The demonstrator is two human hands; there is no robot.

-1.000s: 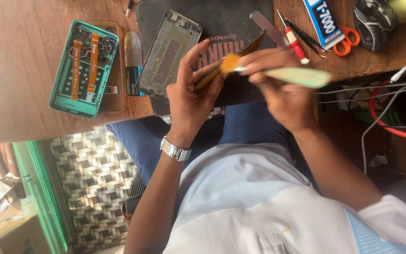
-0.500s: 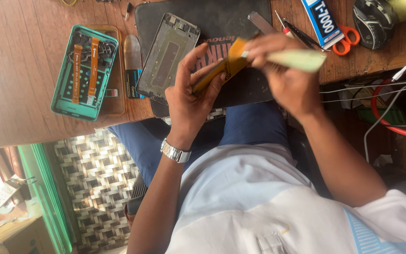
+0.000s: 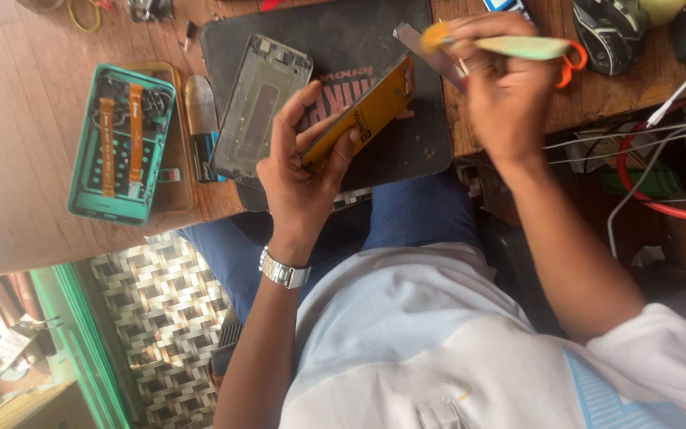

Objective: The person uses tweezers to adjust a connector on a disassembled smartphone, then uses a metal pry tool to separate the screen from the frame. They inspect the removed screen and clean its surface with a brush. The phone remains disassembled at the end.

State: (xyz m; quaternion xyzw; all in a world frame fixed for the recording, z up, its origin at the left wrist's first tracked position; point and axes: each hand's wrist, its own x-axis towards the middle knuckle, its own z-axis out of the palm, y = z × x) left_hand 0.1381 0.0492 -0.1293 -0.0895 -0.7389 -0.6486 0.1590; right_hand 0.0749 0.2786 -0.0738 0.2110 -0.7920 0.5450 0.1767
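Yellow and flat, the phone battery (image 3: 363,111) is a thin rectangular slab with dark print along one face, tilted so that one long edge faces the camera. The left hand (image 3: 303,171) pinches it, thumb on one side and fingers (image 3: 299,107) curled over the other, and holds it in the air just above the near edge of a black mat (image 3: 359,48). The right hand (image 3: 502,87) is clenched around a pale green tool (image 3: 529,48) with an orange tip (image 3: 436,36), lifted off to the right of the battery and apart from it. A silver wristwatch (image 3: 283,272) sits on the left wrist.

On the mat, to the left of the battery, lies a stripped grey phone frame (image 3: 260,107). Further left, on the wooden surface (image 3: 17,159), an opened teal phone body (image 3: 121,143) shows two orange ribbon strips. Between the two lies a small dark cylindrical item (image 3: 200,119), too blurred to identify. Orange-handled scissors (image 3: 573,59) lie partly hidden behind the right hand, and red and white cables (image 3: 645,151) trail at the right.
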